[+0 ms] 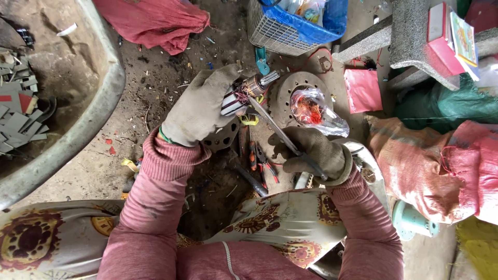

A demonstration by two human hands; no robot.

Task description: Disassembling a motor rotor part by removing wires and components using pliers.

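A scrap-salvage workshop; dirt floor (155,88) strewn with pliers (262,161), metal discs (293,88), stuffed sacks (441,166).

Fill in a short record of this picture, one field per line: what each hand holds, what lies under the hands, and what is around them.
left hand: gloved left hand grips a small motor rotor with copper windings
right hand: gloved right hand holds a long metal rod, its tip against the rotor
under the hands: metal disc, plastic bag with orange bits, pliers
left side: large basin with metal scraps
top: wire basket
right side: red sack
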